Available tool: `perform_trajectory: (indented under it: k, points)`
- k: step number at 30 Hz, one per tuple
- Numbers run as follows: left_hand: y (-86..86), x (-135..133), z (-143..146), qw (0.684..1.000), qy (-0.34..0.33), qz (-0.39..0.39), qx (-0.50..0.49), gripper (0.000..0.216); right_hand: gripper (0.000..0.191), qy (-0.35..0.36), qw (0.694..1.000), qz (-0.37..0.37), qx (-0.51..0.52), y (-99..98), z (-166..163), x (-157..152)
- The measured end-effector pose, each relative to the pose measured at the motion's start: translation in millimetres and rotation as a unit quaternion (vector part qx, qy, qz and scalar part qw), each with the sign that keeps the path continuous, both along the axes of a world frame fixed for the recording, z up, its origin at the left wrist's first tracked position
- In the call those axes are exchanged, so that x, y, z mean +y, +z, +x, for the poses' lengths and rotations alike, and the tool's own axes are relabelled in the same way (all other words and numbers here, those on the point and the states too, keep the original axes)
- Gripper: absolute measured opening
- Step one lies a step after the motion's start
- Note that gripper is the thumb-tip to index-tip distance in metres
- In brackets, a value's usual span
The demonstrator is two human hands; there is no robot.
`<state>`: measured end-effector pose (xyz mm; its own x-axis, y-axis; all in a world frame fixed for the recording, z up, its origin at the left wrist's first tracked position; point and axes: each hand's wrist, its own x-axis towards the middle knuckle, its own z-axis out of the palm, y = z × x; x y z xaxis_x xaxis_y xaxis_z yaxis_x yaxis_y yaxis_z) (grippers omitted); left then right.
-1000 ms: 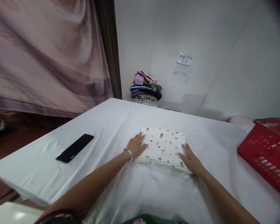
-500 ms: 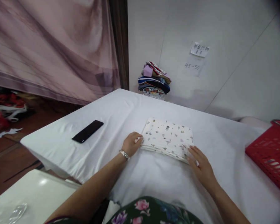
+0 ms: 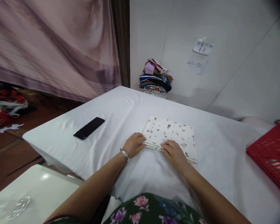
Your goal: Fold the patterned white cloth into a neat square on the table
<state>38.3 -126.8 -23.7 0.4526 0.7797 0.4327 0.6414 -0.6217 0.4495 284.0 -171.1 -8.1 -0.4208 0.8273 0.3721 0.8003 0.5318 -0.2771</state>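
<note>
Head view: both hands are working the near edge of the folded cloth (image 3: 170,134) on the desk (image 3: 121,109); left hand (image 3: 133,144) is curling its grip under the corner, right hand (image 3: 175,152) is pressing flat beside it, apparently squaring the fold

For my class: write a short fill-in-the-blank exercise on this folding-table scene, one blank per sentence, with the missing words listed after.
1. Both the left hand and the right hand touch the near edge of the folded ____ cloth.
2. The black phone lies on the white table, to the ____ of the cloth.
3. The basket at the right edge is ____ in colour.
4. The pile of clothes sits against the ____.

Missing words: patterned; left; red; wall
</note>
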Motion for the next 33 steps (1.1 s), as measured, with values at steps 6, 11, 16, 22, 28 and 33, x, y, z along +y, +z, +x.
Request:
perform_trajectory:
  k: [6,11,16,22,28,33]
  points:
    - [1.7,-0.4,1.2,0.993,0.071,-0.095,-0.007,0.020,0.021,-0.007,1.000,-0.002,0.006,-9.8,-1.4,6.2]
    - [2.9,-2.0,4.4,0.983,0.118,-0.141,-0.014,0.012,0.025,-0.013,0.999,0.014,0.036,-14.5,-5.8,4.3]
    - [4.1,-3.8,10.3,0.976,0.141,-0.160,-0.034,0.010,0.024,-0.006,0.997,0.035,0.065,-14.3,-7.3,0.0]
    - [8.0,-6.5,13.7,0.976,0.169,-0.135,0.013,0.009,0.022,0.003,0.996,0.049,0.068,-17.8,-6.7,-0.8]
    - [8.3,-6.9,15.1,0.971,0.174,-0.132,0.093,0.008,0.019,-0.008,0.999,0.042,0.022,-20.4,-9.1,-3.3]
    - [4.2,-5.2,14.6,0.978,0.153,-0.094,0.103,0.009,0.021,-0.007,0.998,0.055,0.002,-18.8,-10.2,-5.4]
